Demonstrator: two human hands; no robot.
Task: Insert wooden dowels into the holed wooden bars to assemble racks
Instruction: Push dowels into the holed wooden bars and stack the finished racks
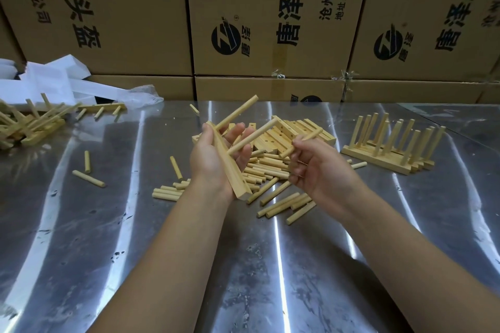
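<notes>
Table: we see a shiny metal table (108,224) filling the lower frame, both forearms reaching in from the bottom edge.
Left hand: left hand (213,159), centre frame, palm up, grips the holed bar (234,178), which runs diagonally across the palm, above the table.
Seated dowels: we count two seated dowels (238,112) sticking out of that bar's upper part, angled up and right.
Right hand: right hand (316,167), just right of centre, pinches a single dowel (311,136) in curled fingertips, apart from the bar.
Loose dowels: a pile of loose dowels (270,163) lies on the table under and between the hands; we see a few stray dowels (88,178) at mid left.
Spare bars: a stack of spare bars (297,127) lies flat just behind the hands.
Finished racks: finished racks (378,161) at mid right, pegs upright, well apart from the hands.
Left heap: a jumbled heap (32,124) of pegged bars at the left edge.
Packing: white packing (54,81), upper left, behind the heap.
Boxes: printed cardboard boxes (270,21) stacked across the top, behind the table.
</notes>
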